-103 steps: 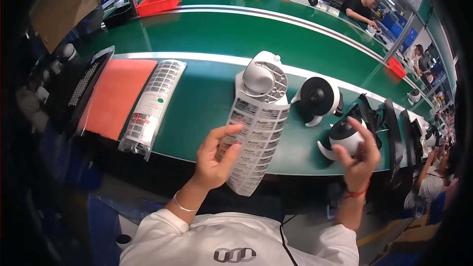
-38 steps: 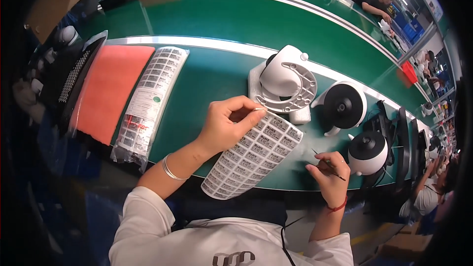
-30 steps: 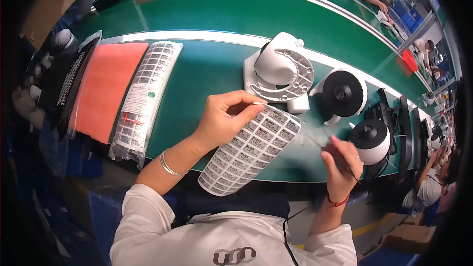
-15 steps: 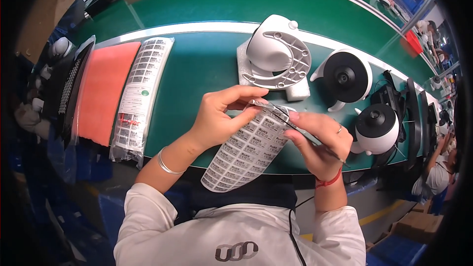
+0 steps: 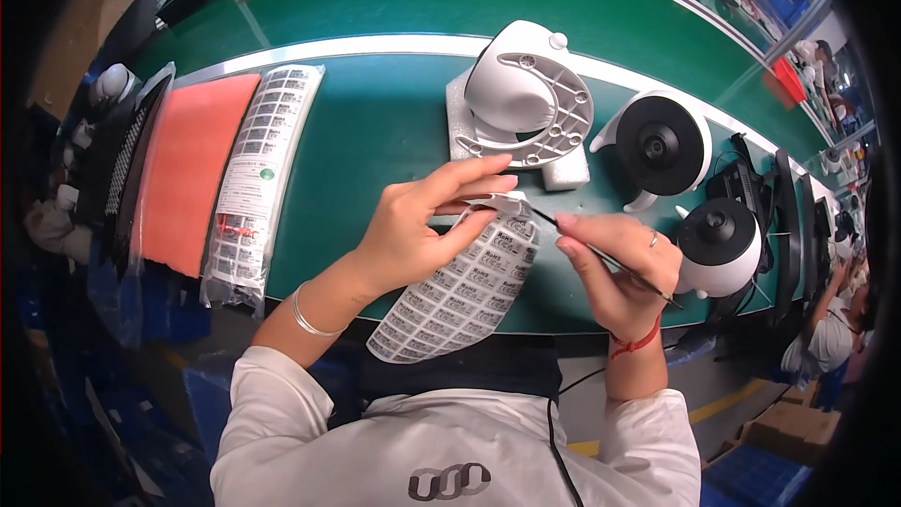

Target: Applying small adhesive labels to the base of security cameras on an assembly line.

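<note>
Head view shows our left hand (image 5: 399, 233) pinching the label sheet (image 5: 460, 293), between six and seven o'clock of the white housing (image 5: 507, 99), our right hand (image 5: 624, 263) gripping tweezers (image 5: 545, 216); the sheet seems light, floppy, crease-prone, best held edgewise.

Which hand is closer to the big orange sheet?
Left. The left hand pinches the label sheet, right of the orange sheet; the right hand holds a thin tool, farther right.

Smooth, paper-like label sheet (image 5: 460, 296)
</note>
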Tool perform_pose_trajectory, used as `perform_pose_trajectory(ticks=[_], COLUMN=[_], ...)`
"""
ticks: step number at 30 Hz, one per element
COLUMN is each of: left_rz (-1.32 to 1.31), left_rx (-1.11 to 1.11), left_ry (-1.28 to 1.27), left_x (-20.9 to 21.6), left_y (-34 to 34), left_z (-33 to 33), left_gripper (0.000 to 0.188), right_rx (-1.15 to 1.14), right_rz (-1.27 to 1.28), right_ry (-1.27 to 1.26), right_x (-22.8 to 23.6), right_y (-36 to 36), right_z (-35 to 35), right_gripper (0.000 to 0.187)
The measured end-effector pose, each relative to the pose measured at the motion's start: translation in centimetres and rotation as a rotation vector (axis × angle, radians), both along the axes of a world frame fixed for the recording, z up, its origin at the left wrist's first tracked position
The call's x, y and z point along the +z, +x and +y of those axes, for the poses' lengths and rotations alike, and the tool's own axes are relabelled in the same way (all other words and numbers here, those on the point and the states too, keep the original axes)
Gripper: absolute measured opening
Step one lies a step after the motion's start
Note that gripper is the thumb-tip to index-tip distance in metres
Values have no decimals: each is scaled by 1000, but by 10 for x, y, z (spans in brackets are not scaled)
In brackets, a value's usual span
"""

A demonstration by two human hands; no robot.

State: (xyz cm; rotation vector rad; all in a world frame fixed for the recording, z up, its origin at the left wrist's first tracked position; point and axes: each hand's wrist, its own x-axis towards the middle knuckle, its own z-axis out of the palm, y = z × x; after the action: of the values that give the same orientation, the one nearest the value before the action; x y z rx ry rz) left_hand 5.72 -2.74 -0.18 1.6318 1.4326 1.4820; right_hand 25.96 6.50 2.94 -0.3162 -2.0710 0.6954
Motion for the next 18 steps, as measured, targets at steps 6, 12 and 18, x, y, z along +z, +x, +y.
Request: perform_pose_trajectory(ticks=[6, 12, 18], left_rz=[-57, -39, -59], left_rx=[-58, -17, -11], left_ry=[-191, -354, -387], left_x=[11, 6, 9], left_y=[-13, -24, -24], left_z=[-1, 6, 8], left_gripper=[72, 74, 72], right_rx=[-11, 87, 14], right_rz=[10, -127, -169], right_ry=[174, 522, 605], right_x=[1, -24, -31], right_y=[-4, -8, -18], right_z=[16, 32, 37], right_gripper=[25, 35, 35])
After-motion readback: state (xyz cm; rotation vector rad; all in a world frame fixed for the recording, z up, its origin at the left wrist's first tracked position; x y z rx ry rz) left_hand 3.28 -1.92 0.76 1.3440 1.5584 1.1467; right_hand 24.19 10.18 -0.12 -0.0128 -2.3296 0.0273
